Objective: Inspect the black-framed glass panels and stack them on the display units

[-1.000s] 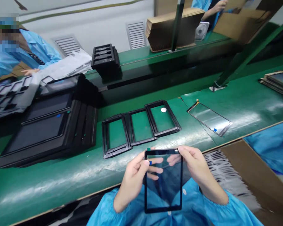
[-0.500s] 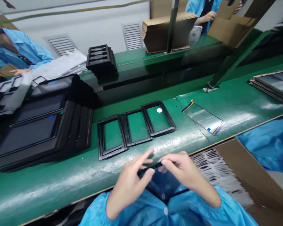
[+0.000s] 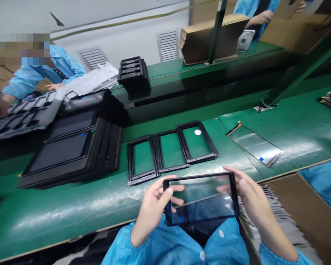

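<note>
A clear touchscreen panel in a black frame (image 3: 201, 200) is held up in front of my chest, long side across, its glass see-through. My left hand (image 3: 156, 200) grips its left end, thumb on the front border and fingers showing through the glass behind. At the right end my right hand (image 3: 249, 193) holds the edge, with some fingertips visible behind the glass. Beyond the panel, three overlapping groups of black frames (image 3: 172, 167) lie on the green bench. Right of them rests a loose glass panel (image 3: 257, 143) with a blue tab and an orange connector.
Stacked black trays with dark screens (image 3: 68, 147) stand at left. Behind are a smaller tray stack (image 3: 132, 71), folded cardboard (image 3: 209, 40) and a green post (image 3: 287, 77). A carton with white dividers (image 3: 287, 221) sits at lower right. Co-workers (image 3: 68, 64) work across the bench.
The framed panel has turned from a steep tilt to show its broad face. My hands have moved apart to its two ends. The whole view has shifted leftward.
</note>
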A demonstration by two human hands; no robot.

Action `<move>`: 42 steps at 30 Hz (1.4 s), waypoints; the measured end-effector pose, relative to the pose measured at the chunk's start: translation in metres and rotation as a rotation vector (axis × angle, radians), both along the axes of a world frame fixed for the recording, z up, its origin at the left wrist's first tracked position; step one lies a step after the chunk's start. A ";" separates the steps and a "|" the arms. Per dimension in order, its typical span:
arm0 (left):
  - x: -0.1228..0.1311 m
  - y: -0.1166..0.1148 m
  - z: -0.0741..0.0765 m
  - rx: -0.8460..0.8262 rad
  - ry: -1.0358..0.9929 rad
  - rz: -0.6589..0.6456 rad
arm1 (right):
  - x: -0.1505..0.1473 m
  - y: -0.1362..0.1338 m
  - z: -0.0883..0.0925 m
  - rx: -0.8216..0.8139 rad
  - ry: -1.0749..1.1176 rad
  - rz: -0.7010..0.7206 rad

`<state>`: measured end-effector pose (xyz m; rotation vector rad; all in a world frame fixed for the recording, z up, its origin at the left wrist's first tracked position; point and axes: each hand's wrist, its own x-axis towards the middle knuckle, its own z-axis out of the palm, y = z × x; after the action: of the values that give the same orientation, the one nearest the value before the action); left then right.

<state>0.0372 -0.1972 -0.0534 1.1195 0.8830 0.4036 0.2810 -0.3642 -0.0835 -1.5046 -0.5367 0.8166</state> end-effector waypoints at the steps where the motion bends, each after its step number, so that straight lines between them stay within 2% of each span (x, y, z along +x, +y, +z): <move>1: 0.000 0.000 -0.001 0.003 0.004 -0.002 | -0.004 0.001 0.003 0.009 0.087 0.031; 4: -0.001 0.001 0.001 0.047 0.033 -0.041 | -0.013 0.004 0.012 -0.003 0.151 0.040; 6: -0.001 0.004 0.005 0.191 0.082 -0.069 | -0.016 0.005 0.016 -0.027 0.142 0.003; 9: 0.002 0.011 0.016 0.680 0.212 -0.132 | -0.021 0.006 0.021 -0.045 0.126 -0.013; 11: 0.009 0.015 0.024 1.004 0.269 -0.254 | -0.025 0.008 0.022 -0.046 0.113 -0.015; 13: 0.018 0.018 0.030 1.159 0.273 -0.424 | -0.030 0.010 0.023 -0.040 0.105 0.000; 16: 0.030 0.019 0.036 1.143 0.250 -0.558 | -0.037 0.012 0.025 -0.035 0.110 0.037; 21: 0.032 0.017 0.038 1.080 0.195 -0.542 | -0.041 0.008 0.028 -0.021 0.115 0.057; 28: 0.031 0.017 0.036 1.190 0.306 -0.609 | -0.041 0.012 0.026 -0.052 0.147 0.024; 30: 0.033 0.013 0.037 1.179 0.298 -0.623 | -0.045 0.013 0.025 -0.062 0.158 0.054; 32: 0.035 0.008 0.038 1.130 0.259 -0.623 | -0.050 0.013 0.025 -0.081 0.166 0.065; 35: 0.036 0.006 0.037 1.094 0.222 -0.609 | -0.055 0.015 0.025 -0.119 0.170 -0.011; 39: 0.035 0.013 0.037 1.155 0.289 -0.590 | -0.055 0.027 0.021 -0.141 0.142 -0.025; 42: 0.034 0.010 0.038 1.242 0.318 -0.504 | -0.051 0.043 0.017 -0.120 0.176 0.032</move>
<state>0.0711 -0.1873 -0.0159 2.5365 0.5274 0.3415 0.2303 -0.3217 -0.0668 -1.5191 -0.3877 1.0105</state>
